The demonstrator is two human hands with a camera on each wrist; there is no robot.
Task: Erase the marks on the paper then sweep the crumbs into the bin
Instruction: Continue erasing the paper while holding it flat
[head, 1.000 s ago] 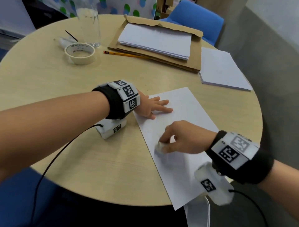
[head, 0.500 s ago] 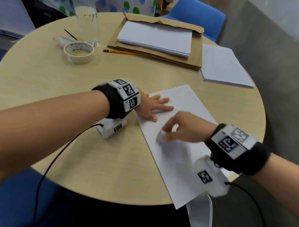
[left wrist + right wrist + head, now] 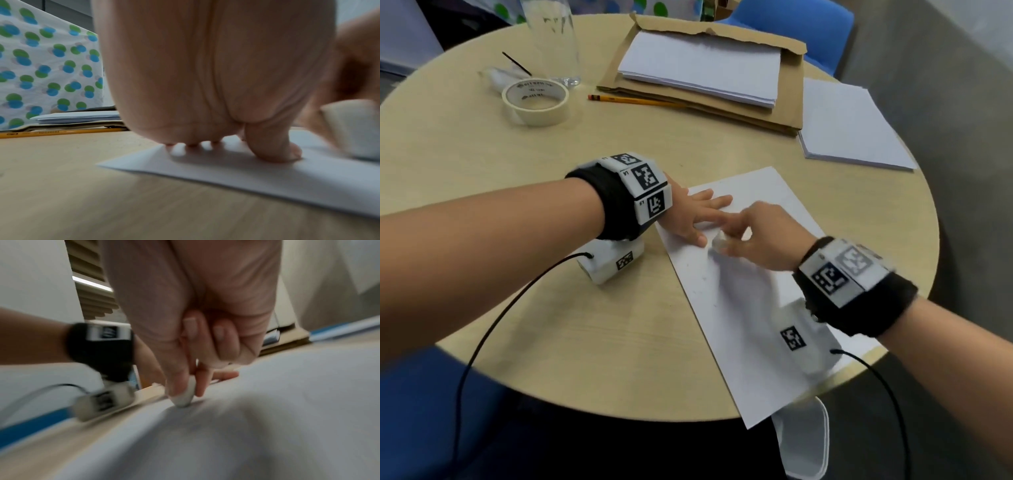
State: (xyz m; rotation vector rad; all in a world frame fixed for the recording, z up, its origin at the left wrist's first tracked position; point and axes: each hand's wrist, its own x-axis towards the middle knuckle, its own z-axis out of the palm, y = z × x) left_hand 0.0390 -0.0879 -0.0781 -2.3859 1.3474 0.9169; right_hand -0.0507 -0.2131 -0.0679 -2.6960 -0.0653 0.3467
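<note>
A white sheet of paper (image 3: 743, 308) lies at an angle on the round wooden table (image 3: 482, 164), its near corner hanging past the edge. My left hand (image 3: 695, 214) lies flat with straight fingers on the sheet's far left part, pressing it down; the left wrist view shows its thumb (image 3: 273, 146) on the paper (image 3: 246, 175). My right hand (image 3: 753, 236) pinches a small white eraser (image 3: 719, 244) between thumb and fingers, its tip on the paper just beside the left thumb. The eraser (image 3: 185, 395) shows blurred on the sheet (image 3: 246, 426). Faint grey specks dot the paper below it.
A white bin (image 3: 804, 442) sits below the table's near edge under the paper's corner. At the back are a tape roll (image 3: 536, 101), a clear glass (image 3: 554, 41), a yellow pencil (image 3: 633, 100), a cardboard folder with paper (image 3: 702, 65) and another paper stack (image 3: 849, 126).
My right hand has slid the eraser up the sheet, away from me, until it sits beside the left thumb. The left hand has stayed pressed on the paper.
</note>
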